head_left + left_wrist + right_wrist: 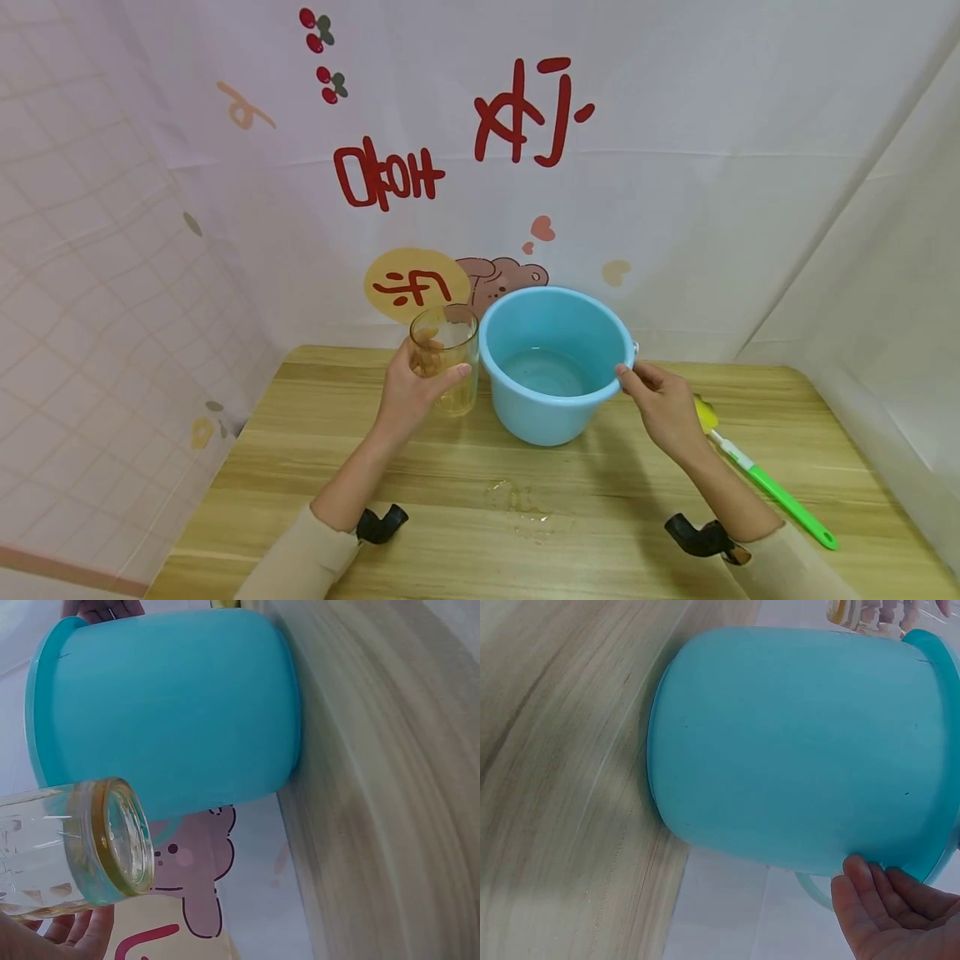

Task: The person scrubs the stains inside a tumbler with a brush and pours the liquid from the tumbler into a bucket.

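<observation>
Pale sleeves (300, 557) closest, entering at the lower left and lower right of the head view, a black wrist mount (382, 525) on the left and another (701, 536) on the right. Bare hands beyond them, well apart, one at each side of a blue bucket (540, 423).

Bucket: upright on the wood-grain counter (408, 508), centre of the frame, mouth up, what looks like shallow clear liquid (542, 372) at the bottom. Amber-tinted glass (459, 397): just left of it, long axis near vertical, mouth up. Left-wrist view shows its base held off the counter. Whether its side touches the bucket — cannot tell.

Key relation, as I judge it: glass to bucket rim, side by side, the bucket to the right of the glass. Left hand (408, 392) is the one on the glass, wrapped about it from the left, thumb across the near face; forearm slants up and right. Right hand (666, 410) pinches the bucket's right rim, thumb over the edge, fingers along the outside below it; forearm slants up and left.

Also noted: a wet patch (517, 498) in the lower middle; a green-handled brush (738, 456) at lower right, lying slantwise, held by neither hand.
</observation>
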The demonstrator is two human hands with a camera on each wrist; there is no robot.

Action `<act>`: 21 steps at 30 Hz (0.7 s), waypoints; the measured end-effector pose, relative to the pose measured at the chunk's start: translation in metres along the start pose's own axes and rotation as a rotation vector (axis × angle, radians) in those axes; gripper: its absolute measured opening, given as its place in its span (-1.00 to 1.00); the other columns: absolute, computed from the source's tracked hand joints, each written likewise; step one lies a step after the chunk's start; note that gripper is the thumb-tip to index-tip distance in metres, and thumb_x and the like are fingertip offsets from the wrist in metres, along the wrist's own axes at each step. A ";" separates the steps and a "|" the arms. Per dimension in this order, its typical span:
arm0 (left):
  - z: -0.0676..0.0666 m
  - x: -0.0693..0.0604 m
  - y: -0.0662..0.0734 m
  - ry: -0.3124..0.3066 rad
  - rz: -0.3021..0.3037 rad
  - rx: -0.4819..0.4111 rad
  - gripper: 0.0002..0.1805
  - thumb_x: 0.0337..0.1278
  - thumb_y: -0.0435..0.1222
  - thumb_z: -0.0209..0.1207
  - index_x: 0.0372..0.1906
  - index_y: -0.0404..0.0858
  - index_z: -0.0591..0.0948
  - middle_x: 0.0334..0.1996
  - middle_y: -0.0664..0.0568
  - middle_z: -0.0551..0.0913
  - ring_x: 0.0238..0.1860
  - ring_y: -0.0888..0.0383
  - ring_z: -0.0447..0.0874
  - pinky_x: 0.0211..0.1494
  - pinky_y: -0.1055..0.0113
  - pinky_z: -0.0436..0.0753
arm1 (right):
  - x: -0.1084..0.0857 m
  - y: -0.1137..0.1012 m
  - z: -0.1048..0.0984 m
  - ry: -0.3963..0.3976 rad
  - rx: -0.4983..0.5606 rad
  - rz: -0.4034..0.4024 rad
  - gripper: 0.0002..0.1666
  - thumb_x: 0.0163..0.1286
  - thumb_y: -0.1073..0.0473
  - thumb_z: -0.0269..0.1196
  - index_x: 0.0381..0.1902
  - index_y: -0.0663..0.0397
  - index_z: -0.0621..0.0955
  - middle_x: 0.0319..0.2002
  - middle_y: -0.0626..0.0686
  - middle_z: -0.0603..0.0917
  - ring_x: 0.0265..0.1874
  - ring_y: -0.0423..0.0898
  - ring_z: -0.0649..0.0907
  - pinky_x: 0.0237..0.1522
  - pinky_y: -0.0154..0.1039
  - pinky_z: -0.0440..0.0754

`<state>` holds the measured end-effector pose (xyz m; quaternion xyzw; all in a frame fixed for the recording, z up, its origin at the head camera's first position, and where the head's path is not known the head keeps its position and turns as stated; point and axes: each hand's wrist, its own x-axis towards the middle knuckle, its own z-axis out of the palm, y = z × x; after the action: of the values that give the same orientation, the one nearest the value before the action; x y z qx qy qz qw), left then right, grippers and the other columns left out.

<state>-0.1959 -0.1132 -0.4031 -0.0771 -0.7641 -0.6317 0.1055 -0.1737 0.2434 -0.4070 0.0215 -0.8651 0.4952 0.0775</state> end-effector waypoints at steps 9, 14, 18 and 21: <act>0.000 0.012 0.010 -0.011 0.031 0.023 -0.43 0.02 -0.12 0.56 0.06 -0.22 0.55 -0.13 -0.08 0.55 -0.07 0.03 0.46 -0.10 0.12 0.54 | 0.002 0.000 0.002 0.021 -0.013 -0.003 -0.36 0.64 -0.14 0.16 0.30 0.32 0.62 0.08 0.28 0.74 0.10 0.22 0.72 0.15 0.17 0.65; -0.001 0.018 0.013 -0.009 0.044 0.030 -0.46 0.01 -0.12 0.58 -0.04 -0.26 0.54 -0.22 -0.07 0.47 -0.14 0.04 0.41 -0.20 0.15 0.50 | 0.002 -0.001 0.003 0.031 -0.018 0.000 -0.37 0.64 -0.14 0.17 0.29 0.31 0.63 0.05 0.28 0.76 0.08 0.20 0.72 0.13 0.12 0.65; -0.001 0.021 0.016 -0.017 0.045 0.035 -0.41 0.00 -0.10 0.59 0.04 -0.26 0.57 -0.16 -0.12 0.50 -0.09 0.02 0.42 -0.17 0.13 0.52 | 0.002 -0.001 0.003 0.034 -0.022 0.005 -0.36 0.64 -0.15 0.16 0.29 0.31 0.63 0.05 0.28 0.76 0.08 0.21 0.72 0.13 0.14 0.64; 0.000 0.023 0.019 -0.033 0.051 0.034 -0.36 0.00 -0.07 0.60 0.12 -0.25 0.58 -0.12 -0.15 0.52 -0.09 0.00 0.43 -0.17 0.09 0.53 | 0.002 -0.001 0.003 0.037 -0.024 0.006 -0.36 0.64 -0.15 0.16 0.29 0.31 0.63 0.04 0.28 0.76 0.08 0.20 0.72 0.12 0.12 0.64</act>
<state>-0.2130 -0.1101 -0.3791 -0.1051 -0.7741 -0.6144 0.1103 -0.1755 0.2400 -0.4073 0.0090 -0.8693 0.4855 0.0922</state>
